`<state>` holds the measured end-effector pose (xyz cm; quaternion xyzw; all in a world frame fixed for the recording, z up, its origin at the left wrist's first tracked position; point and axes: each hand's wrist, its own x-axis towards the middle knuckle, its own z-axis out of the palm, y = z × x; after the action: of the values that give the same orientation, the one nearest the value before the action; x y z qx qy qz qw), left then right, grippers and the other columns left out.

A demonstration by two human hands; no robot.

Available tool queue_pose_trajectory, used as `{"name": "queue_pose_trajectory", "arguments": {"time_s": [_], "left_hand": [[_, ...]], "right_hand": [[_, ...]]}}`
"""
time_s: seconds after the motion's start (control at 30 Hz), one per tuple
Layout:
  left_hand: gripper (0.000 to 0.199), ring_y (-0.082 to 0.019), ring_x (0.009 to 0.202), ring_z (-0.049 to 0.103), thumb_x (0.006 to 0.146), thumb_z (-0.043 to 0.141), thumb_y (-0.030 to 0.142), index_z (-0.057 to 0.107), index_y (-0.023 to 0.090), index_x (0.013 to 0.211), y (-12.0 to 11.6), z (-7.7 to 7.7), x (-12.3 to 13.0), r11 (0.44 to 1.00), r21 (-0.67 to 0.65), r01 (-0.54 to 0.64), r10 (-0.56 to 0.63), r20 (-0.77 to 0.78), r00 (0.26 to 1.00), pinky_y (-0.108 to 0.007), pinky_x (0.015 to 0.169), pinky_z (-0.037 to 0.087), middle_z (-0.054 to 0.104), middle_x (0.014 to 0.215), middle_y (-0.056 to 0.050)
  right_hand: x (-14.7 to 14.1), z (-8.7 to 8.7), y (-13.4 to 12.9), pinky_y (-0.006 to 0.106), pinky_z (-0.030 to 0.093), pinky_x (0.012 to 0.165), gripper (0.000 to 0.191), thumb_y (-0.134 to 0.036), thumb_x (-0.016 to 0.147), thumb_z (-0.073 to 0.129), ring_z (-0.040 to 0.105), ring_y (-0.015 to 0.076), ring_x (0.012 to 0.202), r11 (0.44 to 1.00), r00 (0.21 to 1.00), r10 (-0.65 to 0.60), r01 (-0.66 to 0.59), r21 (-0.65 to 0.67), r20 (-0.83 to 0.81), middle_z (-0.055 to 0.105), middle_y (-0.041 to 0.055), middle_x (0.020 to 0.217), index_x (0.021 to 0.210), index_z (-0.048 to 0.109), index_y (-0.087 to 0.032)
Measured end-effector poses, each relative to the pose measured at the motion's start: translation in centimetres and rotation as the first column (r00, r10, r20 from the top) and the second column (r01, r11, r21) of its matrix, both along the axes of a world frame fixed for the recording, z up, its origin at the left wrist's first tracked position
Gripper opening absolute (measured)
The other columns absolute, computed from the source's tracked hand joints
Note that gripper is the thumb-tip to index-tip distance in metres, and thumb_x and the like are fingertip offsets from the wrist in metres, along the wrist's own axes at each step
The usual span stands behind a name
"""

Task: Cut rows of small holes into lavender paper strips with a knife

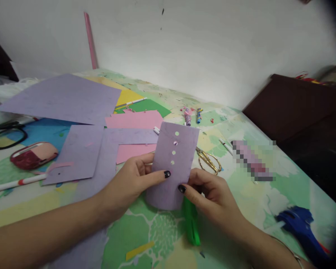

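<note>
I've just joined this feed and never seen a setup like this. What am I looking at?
There is no machine here: you see a person's bare left hand and right hand. The single picture comes from a camera worn on their head, looking forward and down.

Both hands hold a piece of purple card with a row of four holes. A green object shows just below the right hand; I can't tell what it is.

On the patterned table cover lie gold-handled scissors, a blue tool resembling a glue gun, pink paper and a large purple sheet.
</note>
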<state>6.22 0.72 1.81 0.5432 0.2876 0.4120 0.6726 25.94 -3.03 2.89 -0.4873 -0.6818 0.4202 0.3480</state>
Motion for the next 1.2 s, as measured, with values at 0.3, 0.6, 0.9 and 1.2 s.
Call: {"name": "queue_pose_trajectory", "arguments": {"time_s": [0.3, 0.6, 0.9, 1.2], "left_hand": [[0.014, -0.016, 0.076, 0.069, 0.070, 0.073, 0.021, 0.073, 0.016, 0.083, -0.1, 0.0, 0.4, 0.983, -0.154, -0.100, 0.101, -0.001, 0.995, -0.026, 0.069, 0.054, 0.078, 0.084, -0.004], [0.027, -0.017, 0.077, 0.065, 0.065, 0.075, 0.023, 0.075, 0.016, 0.091, -0.3, -0.4, 0.7, 0.964, -0.245, -0.103, 0.108, 0.010, 0.994, -0.026, 0.067, 0.049, 0.076, 0.088, -0.004], [0.022, -0.015, 0.074, 0.065, 0.063, 0.071, 0.017, 0.074, 0.017, 0.084, -0.5, -0.2, 1.1, 0.959, -0.248, -0.135, 0.144, 0.020, 0.989, -0.024, 0.066, 0.049, 0.075, 0.081, -0.001], [0.022, -0.019, 0.081, 0.066, 0.082, 0.070, 0.031, 0.077, 0.017, 0.098, -0.7, -0.1, 0.4, 0.966, -0.254, 0.052, -0.022, 0.120, 0.993, -0.027, 0.070, 0.053, 0.076, 0.089, -0.006]], "right_hand": [[0.0, -0.5, -0.5, 0.026, 0.038, 0.056, 0.019, -0.024, 0.093, 0.055, 0.048, 0.0118, 0.062, 0.970, 0.980, 0.056, -0.098, 0.220, 0.191, 0.062, 0.0015, 0.070, 0.076, 0.060, -0.017], [-0.1, -0.5, -0.8, 0.025, 0.038, 0.056, 0.014, -0.019, 0.094, 0.054, 0.048, 0.0111, 0.062, 0.952, 0.974, 0.090, -0.146, 0.267, 0.210, 0.062, 0.0016, 0.071, 0.085, 0.064, -0.014], [-0.2, -0.5, -0.8, 0.025, 0.038, 0.057, 0.014, -0.022, 0.093, 0.058, 0.048, 0.0113, 0.063, 0.965, 0.979, 0.093, -0.134, 0.226, 0.179, 0.059, 0.0005, 0.070, 0.084, 0.066, -0.014], [-0.1, -0.2, -0.3, 0.024, 0.047, 0.065, 0.019, -0.029, 0.096, 0.056, 0.054, 0.0118, 0.070, 1.000, 0.983, -0.002, -0.002, -0.019, -0.185, 0.064, 0.0007, 0.076, 0.086, 0.070, -0.020]]}}
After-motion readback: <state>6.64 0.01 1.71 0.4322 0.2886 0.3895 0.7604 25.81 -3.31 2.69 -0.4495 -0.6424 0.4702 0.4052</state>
